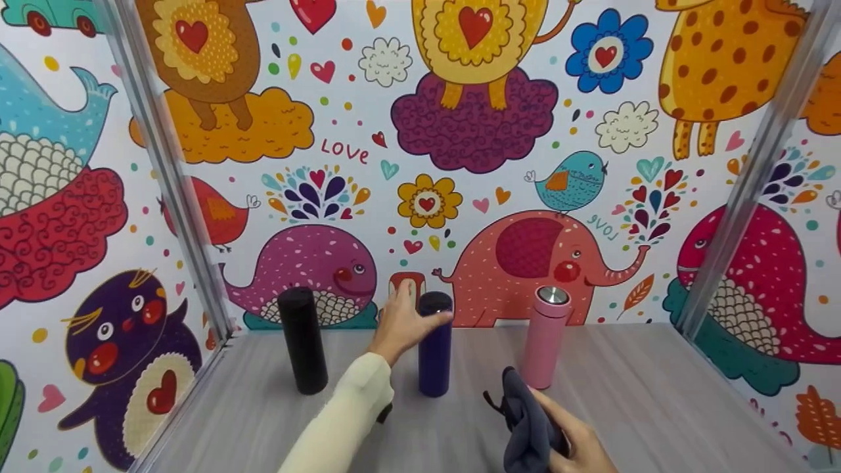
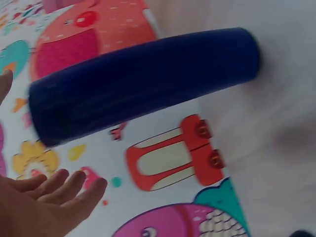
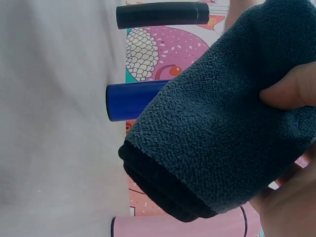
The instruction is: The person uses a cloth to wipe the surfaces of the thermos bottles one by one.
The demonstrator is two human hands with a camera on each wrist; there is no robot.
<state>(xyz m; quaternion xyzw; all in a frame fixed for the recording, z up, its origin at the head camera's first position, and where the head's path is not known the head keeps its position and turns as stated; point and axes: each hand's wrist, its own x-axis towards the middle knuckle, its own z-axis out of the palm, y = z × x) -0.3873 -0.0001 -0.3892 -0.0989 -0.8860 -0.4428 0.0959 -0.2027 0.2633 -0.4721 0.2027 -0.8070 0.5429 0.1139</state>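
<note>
A dark blue bottle (image 1: 435,355) stands upright in the middle of the table. My left hand (image 1: 404,323) is at its upper part, thumb stretched out near the cap; the left wrist view shows that hand's fingers (image 2: 69,195) loosely extended, apart from the blue bottle (image 2: 143,81). In my right hand (image 1: 578,440) is a folded dark grey cloth (image 1: 529,420), pinched under the thumb in the right wrist view, where the cloth (image 3: 212,113) covers part of the blue bottle (image 3: 133,98).
To the left stands a black bottle (image 1: 303,341), to the right a pink bottle (image 1: 546,341) with a steel lid. A small dark object (image 1: 385,412) shows partly behind the left sleeve. Printed cartoon walls (image 1: 427,131) enclose the grey table (image 1: 624,381).
</note>
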